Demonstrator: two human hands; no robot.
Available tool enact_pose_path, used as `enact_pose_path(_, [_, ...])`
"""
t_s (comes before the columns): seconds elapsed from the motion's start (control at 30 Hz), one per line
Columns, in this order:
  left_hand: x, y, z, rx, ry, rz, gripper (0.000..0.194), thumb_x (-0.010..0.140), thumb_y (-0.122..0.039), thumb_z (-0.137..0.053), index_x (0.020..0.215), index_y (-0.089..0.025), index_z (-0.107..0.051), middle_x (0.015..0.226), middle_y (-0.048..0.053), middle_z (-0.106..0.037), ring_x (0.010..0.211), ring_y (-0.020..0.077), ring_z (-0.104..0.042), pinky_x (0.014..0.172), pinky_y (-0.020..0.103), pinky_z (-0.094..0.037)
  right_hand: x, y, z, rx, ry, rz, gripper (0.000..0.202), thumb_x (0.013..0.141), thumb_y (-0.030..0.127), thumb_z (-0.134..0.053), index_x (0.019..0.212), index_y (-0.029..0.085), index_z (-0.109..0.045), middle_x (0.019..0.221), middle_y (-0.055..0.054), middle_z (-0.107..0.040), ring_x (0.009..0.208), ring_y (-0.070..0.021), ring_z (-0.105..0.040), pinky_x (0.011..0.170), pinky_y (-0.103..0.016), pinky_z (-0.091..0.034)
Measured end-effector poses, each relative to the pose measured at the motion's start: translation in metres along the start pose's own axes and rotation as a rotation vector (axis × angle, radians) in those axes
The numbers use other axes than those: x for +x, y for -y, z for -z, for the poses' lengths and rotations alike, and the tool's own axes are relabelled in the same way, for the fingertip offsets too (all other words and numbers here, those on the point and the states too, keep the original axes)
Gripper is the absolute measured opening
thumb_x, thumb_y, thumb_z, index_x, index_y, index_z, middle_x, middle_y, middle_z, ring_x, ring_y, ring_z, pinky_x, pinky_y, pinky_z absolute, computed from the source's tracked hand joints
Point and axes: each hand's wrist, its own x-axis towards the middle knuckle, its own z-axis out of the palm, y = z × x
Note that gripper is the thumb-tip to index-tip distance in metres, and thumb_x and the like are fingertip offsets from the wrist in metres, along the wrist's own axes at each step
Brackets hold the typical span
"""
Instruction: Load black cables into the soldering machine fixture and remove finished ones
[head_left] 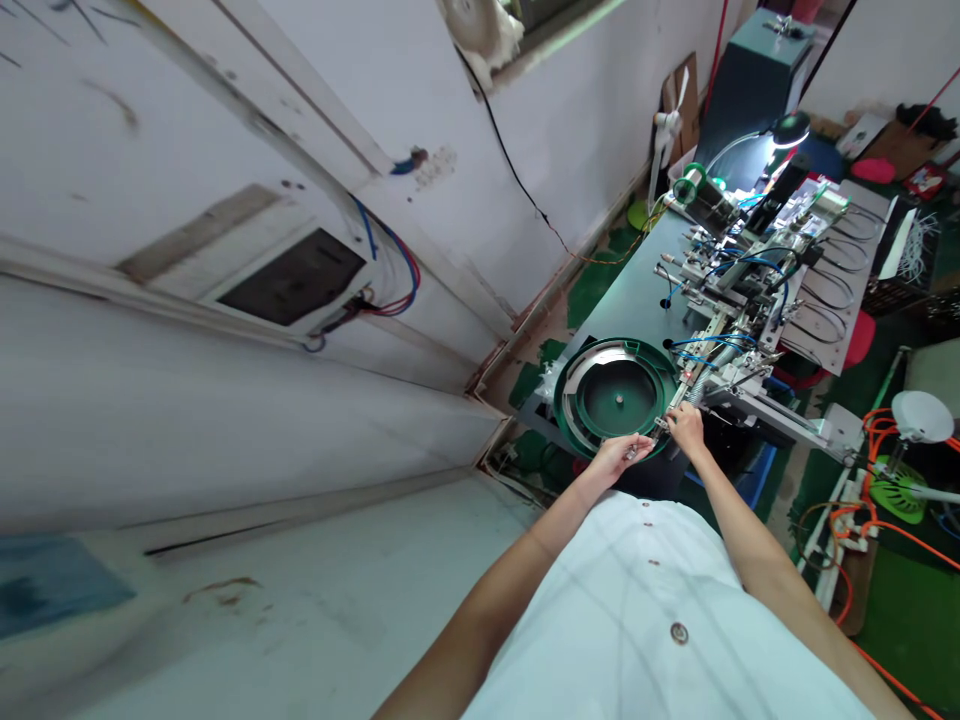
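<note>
My left hand [624,455] is cupped, palm up, at the front rim of a round green feeder bowl [564,415]. Small shiny parts [631,453] lie in its curled fingers, too small to name. Just to the right, my right hand [685,430] is closed at the near end of a narrow metal feed rail [682,388] that runs from the bowl to the machine. Its fingertips are pinched together there, and whatever they grip is hidden.
An assembly machine [739,285] with blue air tubes covers the metal table [637,290]. A lit lamp [790,128] and a wire spool [691,186] stand at its far end. Walls close in on the left. Orange hoses [904,530] and a white fan [921,416] are at the right.
</note>
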Motion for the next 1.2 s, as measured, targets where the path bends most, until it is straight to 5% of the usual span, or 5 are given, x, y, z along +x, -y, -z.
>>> enact_pose_path(0.63, [0.002, -0.002, -0.001, -0.005, -0.016, 0.004, 0.016, 0.08, -0.013, -0.062, 0.069, -0.006, -0.07, 0.076, 0.013, -0.072, 0.075, 0.017, -0.069, 0.09, 0.03, -0.051, -0.008, -0.006, -0.004, -0.074, -0.035, 0.102, 0.025, 0.089, 0.018, -0.048, 0.075, 0.017, -0.068, 0.075, -0.006, -0.058, 0.076, -0.0183, -0.048, 0.068, -0.029, -0.028])
enact_pose_path(1.2, [0.001, -0.004, -0.005, -0.001, -0.026, 0.027, 0.028, 0.087, -0.009, -0.049, 0.07, -0.004, -0.07, 0.076, 0.013, -0.072, 0.074, 0.0156, -0.069, 0.089, 0.027, -0.051, -0.019, -0.009, 0.012, -0.17, 0.106, 0.178, 0.032, 0.083, 0.009, -0.051, 0.109, 0.02, -0.068, 0.077, -0.007, -0.057, 0.074, -0.0179, -0.047, 0.066, -0.029, -0.029])
